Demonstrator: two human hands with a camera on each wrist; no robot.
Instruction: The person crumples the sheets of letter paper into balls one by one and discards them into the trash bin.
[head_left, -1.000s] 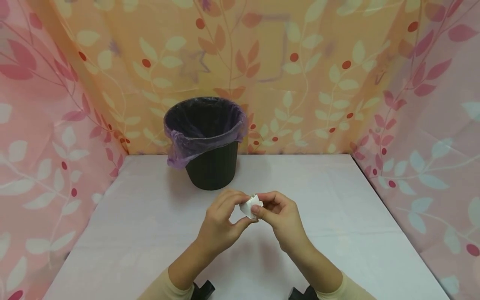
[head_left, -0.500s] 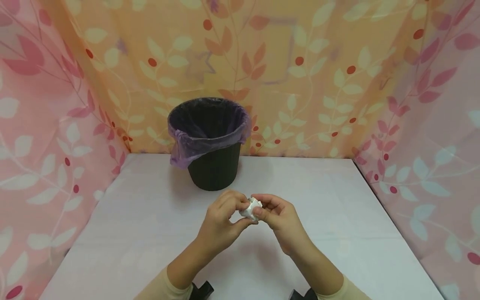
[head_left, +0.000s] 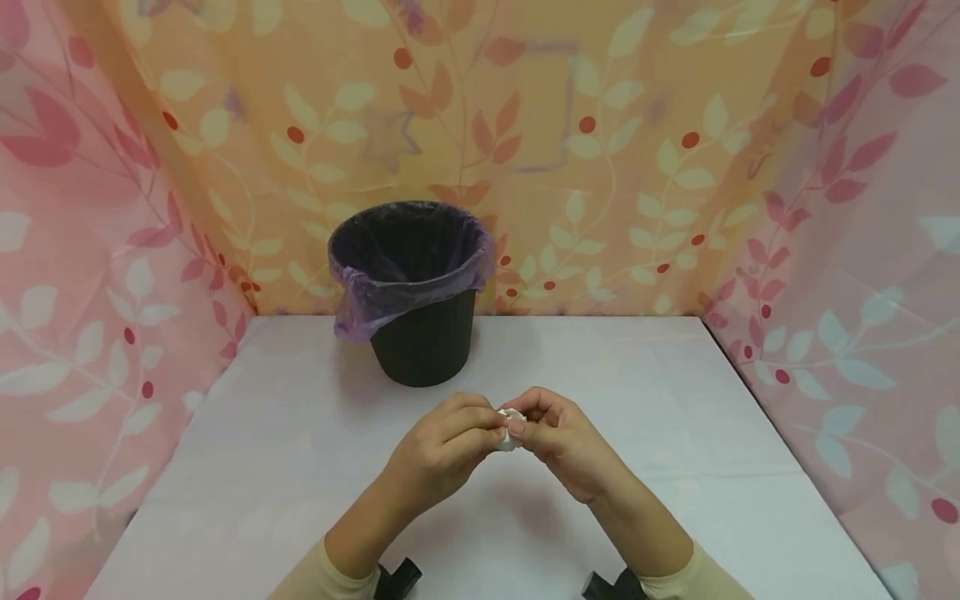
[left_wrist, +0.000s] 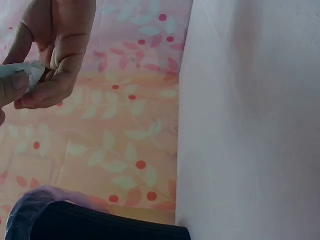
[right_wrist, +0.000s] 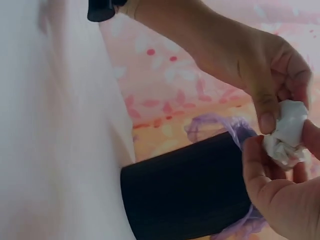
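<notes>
A small piece of crumpled white paper [head_left: 508, 439] is held up above the table between both hands. My left hand [head_left: 442, 450] pinches it from the left with thumb and fingers. From the other side my right hand [head_left: 564, 442] grips it, the thumb lying across its front. The right wrist view shows the folds of the crumpled paper [right_wrist: 289, 132] most clearly, with fingertips of both hands around it. In the left wrist view only the thumb and a fingertip of the left hand show at the left edge, and part of the paper [left_wrist: 15, 70] is covered.
A dark waste bin [head_left: 423, 342] with a purple liner bag [head_left: 375, 300] folded over its rim stands beyond the hands, left of centre. The white tabletop [head_left: 637, 400] is bordered by floral cloth [head_left: 540, 208] behind and on both sides. Black wrist devices sit at both forearms.
My left fingers have closed in around the paper, and the gap between thumb and fingers is gone. The paper looks smaller and more covered. The head view has shifted slightly.
</notes>
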